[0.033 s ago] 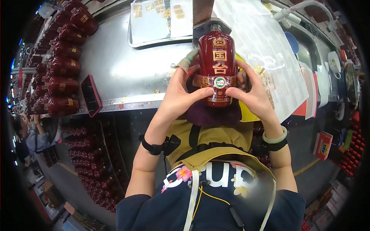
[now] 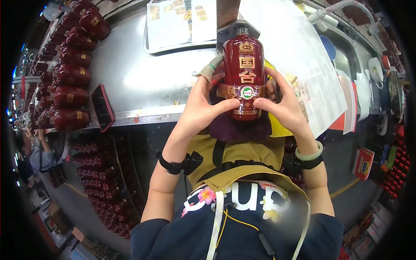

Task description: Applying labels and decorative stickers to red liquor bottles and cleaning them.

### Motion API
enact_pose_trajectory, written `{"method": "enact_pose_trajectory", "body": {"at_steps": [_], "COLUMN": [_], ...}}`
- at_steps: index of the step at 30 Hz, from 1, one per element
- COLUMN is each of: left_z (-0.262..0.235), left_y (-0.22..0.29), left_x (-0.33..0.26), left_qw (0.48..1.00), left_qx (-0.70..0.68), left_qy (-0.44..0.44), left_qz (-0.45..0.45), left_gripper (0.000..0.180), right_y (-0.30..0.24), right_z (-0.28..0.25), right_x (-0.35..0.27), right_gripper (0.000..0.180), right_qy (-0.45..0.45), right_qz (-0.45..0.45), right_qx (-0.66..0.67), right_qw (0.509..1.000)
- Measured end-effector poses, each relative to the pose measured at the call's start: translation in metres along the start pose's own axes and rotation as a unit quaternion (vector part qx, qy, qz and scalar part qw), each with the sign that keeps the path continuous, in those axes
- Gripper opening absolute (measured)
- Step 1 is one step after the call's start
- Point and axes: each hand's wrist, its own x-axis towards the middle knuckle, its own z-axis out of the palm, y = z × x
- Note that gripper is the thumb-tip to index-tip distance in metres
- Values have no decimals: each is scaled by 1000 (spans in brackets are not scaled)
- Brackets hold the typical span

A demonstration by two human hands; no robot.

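A glossy dark-red bottle (image 2: 245,52) with gold markings lies in front of me, its clear neck pointing away. Around its lower part runs a patterned gold-and-red band (image 2: 232,92) with a round green-and-white emblem (image 2: 247,92). My left hand (image 2: 207,99) grips the bottle's left side, thumb on the band's lower edge; a cover wraps one of its fingers. From the right, my right hand (image 2: 284,100) holds it the same way, thumb near the emblem. Most fingers of both hands are partly hidden behind the bottle. Beneath it is a dark purple cloth (image 2: 242,130).
Rows of similar red bottles (image 2: 71,95) stand on the left of the metal table (image 2: 125,82), near a phone-like red-edged slab (image 2: 102,107). A tray (image 2: 167,47) with gold pieces lies at the back. White sheeting (image 2: 299,47) and a faucet (image 2: 320,16) are on the right.
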Motion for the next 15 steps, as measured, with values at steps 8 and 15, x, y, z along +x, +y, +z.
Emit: {"method": "enact_pose_trajectory", "body": {"at_steps": [8,15], "left_z": [-6,-9], "left_y": [-6,-11], "left_x": [1,2], "left_qw": [998,999], "left_qx": [48,24], "left_qy": [-34,-32], "left_qz": [22,22], "left_gripper": [106,111], "right_y": [13,9], "right_z": [-6,-6], "right_x": [2,2], "right_gripper": [94,96], "right_qy": [-16,-22], "right_qz": [-46,-22], "right_qx": [-13,-7], "right_qw": [999,999]}}
